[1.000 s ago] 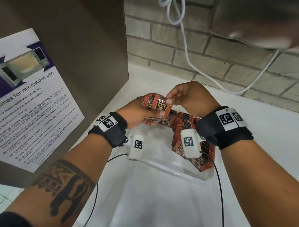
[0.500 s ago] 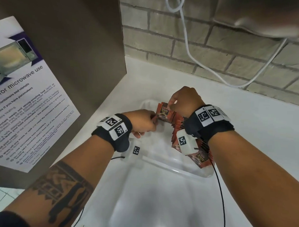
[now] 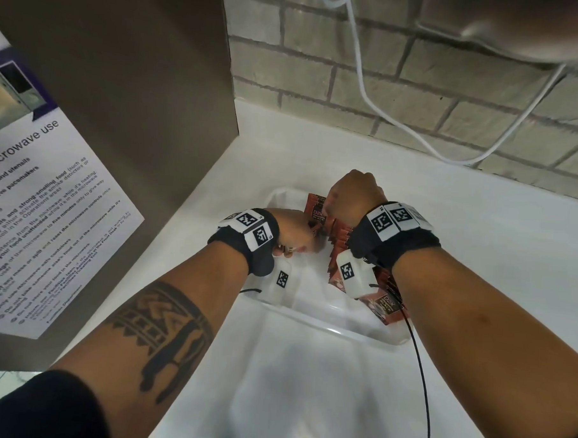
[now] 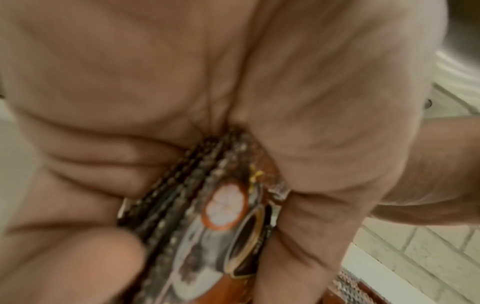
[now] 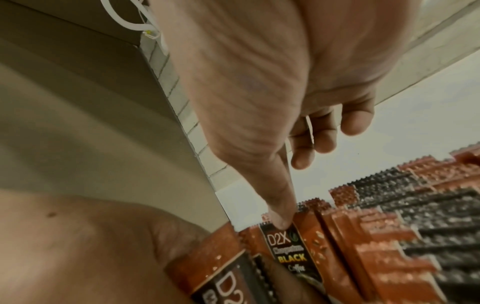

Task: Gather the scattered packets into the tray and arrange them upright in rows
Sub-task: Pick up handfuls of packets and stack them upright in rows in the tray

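A clear plastic tray (image 3: 342, 330) sits on the white counter. A row of red-brown coffee packets (image 3: 341, 234) stands upright along its right side, up to the near corner (image 3: 388, 307). My left hand (image 3: 297, 232) is low in the tray's far end and grips a small stack of packets (image 4: 221, 205). My right hand (image 3: 351, 195) is just above the far end of the row. Its thumb tip (image 5: 281, 223) is on the top edge of one upright packet (image 5: 288, 253). The other fingers are curled behind; the index finger is hidden.
A brown panel with a microwave guidelines poster (image 3: 49, 208) stands close on the left. The brick wall (image 3: 403, 74) runs behind, with a white cable (image 3: 378, 113) hanging along it. Thin black wires (image 3: 420, 373) trail from my wrists. White counter (image 3: 494, 261) spreads to the right.
Both hands came down from above the tray into its far end. My right hand drew one packet off the left hand's stack and brought it to the far end of the row.
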A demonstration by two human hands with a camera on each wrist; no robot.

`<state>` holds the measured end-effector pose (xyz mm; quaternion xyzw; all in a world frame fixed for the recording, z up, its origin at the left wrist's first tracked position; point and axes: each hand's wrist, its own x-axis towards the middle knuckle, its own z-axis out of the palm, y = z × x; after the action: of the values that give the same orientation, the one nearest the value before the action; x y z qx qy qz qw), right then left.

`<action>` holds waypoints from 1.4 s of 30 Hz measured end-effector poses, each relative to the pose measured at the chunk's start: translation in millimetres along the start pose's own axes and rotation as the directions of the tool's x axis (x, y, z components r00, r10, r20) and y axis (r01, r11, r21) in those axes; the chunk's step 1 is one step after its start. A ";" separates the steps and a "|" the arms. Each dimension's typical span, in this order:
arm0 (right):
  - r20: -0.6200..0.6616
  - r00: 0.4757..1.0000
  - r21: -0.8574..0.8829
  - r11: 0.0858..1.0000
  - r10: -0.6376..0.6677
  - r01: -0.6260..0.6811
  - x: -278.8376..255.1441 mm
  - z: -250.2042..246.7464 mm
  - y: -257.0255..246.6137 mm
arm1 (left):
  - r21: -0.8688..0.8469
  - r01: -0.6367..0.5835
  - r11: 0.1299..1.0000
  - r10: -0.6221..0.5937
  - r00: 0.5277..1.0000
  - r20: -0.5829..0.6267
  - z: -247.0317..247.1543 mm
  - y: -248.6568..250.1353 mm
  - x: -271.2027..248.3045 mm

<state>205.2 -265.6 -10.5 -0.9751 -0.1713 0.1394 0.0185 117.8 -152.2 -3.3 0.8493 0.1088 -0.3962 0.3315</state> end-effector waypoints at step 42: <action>-0.125 0.984 0.543 0.821 -0.130 0.178 -28.1 -28.6 20.6 | -0.434 -0.212 0.876 0.019 0.912 -0.409 -34.1 -35.1 -12.4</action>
<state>194.6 -294.1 22.7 -0.9161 -0.2010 0.1406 0.3171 114.3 -102.6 5.0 0.8105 0.2135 -0.1590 0.5218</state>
